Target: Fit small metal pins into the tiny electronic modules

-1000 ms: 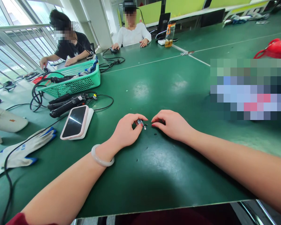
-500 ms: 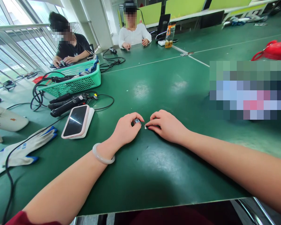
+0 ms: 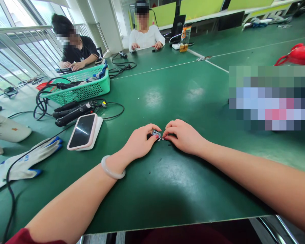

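Observation:
My left hand point(image 3: 138, 141), with a pale bangle point(image 3: 112, 169) at its wrist, pinches a small grey-blue block with dark markings point(image 3: 156, 134) between thumb and fingers. What kind of thing the block is, I cannot make out. Close against it on the right, my right hand point(image 3: 183, 136) has its thumb and fingertips pressed together. A tiny whitish piece point(image 3: 160, 139) shows between the two hands, at the block's lower edge; whether the right fingertips grip it is too small to tell. Both hands rest on the green tabletop point(image 3: 193, 189).
To the left are a phone point(image 3: 84, 130) on a white item, black cabled tools point(image 3: 73, 113), a turquoise basket point(image 3: 83, 91) and a white-blue glove point(image 3: 27, 162). Two people sit across the table near a bottle point(image 3: 185, 39). A red object point(image 3: 301, 54) and a blurred patch lie right.
My left hand has shifted slightly right with the block, so it now meets the right fingertips. The tiny whitish piece is now against the block. Across the table, the people's hands have moved.

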A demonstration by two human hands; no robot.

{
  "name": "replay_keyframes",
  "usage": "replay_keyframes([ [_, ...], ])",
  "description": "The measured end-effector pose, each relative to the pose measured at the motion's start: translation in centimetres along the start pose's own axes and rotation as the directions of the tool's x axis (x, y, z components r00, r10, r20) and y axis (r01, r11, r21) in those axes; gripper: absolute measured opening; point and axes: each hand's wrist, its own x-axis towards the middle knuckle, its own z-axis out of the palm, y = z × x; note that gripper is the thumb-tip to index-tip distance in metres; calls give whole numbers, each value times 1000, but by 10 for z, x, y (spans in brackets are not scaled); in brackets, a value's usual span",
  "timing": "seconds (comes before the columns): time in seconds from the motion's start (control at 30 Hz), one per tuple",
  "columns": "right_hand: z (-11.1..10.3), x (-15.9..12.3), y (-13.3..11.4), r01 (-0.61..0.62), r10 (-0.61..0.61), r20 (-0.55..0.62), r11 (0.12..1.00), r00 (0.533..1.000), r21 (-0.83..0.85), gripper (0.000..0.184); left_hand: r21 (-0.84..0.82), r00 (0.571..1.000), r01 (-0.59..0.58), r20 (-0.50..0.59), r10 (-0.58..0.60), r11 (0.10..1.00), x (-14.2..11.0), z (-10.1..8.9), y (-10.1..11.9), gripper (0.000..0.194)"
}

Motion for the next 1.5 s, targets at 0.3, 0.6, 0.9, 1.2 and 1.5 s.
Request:
replay_keyframes([
  [0.3,-1,-1,-1,10,-10,-1,1000,1000,-1,9,-264,998,62,42,-53,962,2,4,-5,21],
  [0.6,-5,-2,-7,42,-39,60,998,997,-53,13,-92,995,73,-61,-79,993,1,1,-4,19],
  [0.9,-4,-3,-9,157,-154,29,973,988,-170,19,-429,993,119,27,-119,896,2,6,-2,20],
  [1.2,-7,-5,-17,260,-255,65,887,965,-381,26,-460,985,162,28,-169,873,2,7,-2,18],
  [1.5,-8,-8,-20,235,-231,57,890,971,-391,26,-450,986,158,27,-164,879,3,8,-3,18],
])
